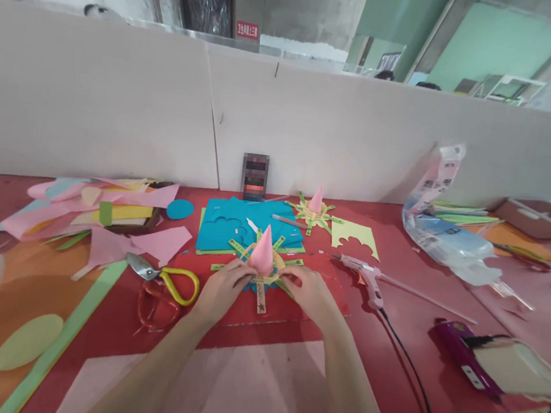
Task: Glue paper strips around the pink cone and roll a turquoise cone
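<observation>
A paper craft with a pink cone (263, 253) at its centre stands between my hands on the red table. Around the cone runs a yellowish ring with several green and cream paper strips radiating outward, some carrying drawn marks. My left hand (224, 288) has its fingers pressed together at the ring's left front edge. On the opposite side, my right hand (309, 291) pinches the ring near a strip. One cream strip (260, 296) points toward me between the hands. A similar cone craft (316, 202) sits farther back, touched by neither hand.
Yellow-handled scissors (178, 286) and a red-handled pair (157, 309) lie left. Blue paper (219, 220) is behind the craft. To the right lie a pink glue gun (369, 280) with its cord and a purple device (467, 354). A white partition (338, 134) closes the back.
</observation>
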`<state>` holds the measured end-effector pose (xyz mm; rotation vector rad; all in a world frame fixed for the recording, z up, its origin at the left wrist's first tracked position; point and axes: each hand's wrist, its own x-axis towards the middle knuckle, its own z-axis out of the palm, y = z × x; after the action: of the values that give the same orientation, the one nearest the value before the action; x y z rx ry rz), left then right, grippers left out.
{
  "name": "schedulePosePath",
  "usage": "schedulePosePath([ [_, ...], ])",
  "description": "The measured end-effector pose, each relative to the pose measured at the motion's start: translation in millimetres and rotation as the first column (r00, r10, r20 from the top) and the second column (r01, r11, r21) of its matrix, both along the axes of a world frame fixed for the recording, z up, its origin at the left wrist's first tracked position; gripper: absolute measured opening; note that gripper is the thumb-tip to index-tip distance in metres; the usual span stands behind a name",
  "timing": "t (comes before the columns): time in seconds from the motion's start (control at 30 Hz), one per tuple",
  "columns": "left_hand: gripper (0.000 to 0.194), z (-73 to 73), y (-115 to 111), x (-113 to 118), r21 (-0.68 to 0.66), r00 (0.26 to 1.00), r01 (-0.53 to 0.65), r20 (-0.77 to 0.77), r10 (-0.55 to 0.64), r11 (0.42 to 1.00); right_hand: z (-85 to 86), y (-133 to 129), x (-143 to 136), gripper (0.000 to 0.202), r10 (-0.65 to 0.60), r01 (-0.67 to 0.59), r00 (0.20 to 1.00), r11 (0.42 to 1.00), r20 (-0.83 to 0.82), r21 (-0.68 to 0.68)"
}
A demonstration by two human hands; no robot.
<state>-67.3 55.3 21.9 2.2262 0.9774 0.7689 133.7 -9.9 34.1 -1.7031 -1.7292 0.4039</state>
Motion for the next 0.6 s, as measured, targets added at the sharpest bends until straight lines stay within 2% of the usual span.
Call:
schedulePosePath([
  [0.13,0.023,-0.5,1.0,-1.4,0.004,1.000,-0.020,0.002,0.020,1.000,2.4,0.3,0.7,0.016,0.000,-0.001,1.000,0.998,0.021,0.069],
  [0.23,0.023,-2.9,2.6,-2.5,0.016,0.999,-0.026,0.023,0.025,1.000,6.2,-1.0,-1.3,0.015,0.035,-0.032,0.999,0.996,-0.034,0.089],
  [0.4,0.023,-4.1,4.9,-2.5,0.036,0.999,-0.012,0.051,0.010,0.999,4.7,-0.7,-3.1,0.017,0.153,-0.147,0.979,0.988,-0.137,0.048],
  [0.6,0.021,-6.4,7.5,-2.9,0.069,0.999,-0.004,0.047,0.001,0.998,-3.8,4.1,-5.0,0.013,0.098,-0.103,0.989,0.994,-0.112,-0.036],
])
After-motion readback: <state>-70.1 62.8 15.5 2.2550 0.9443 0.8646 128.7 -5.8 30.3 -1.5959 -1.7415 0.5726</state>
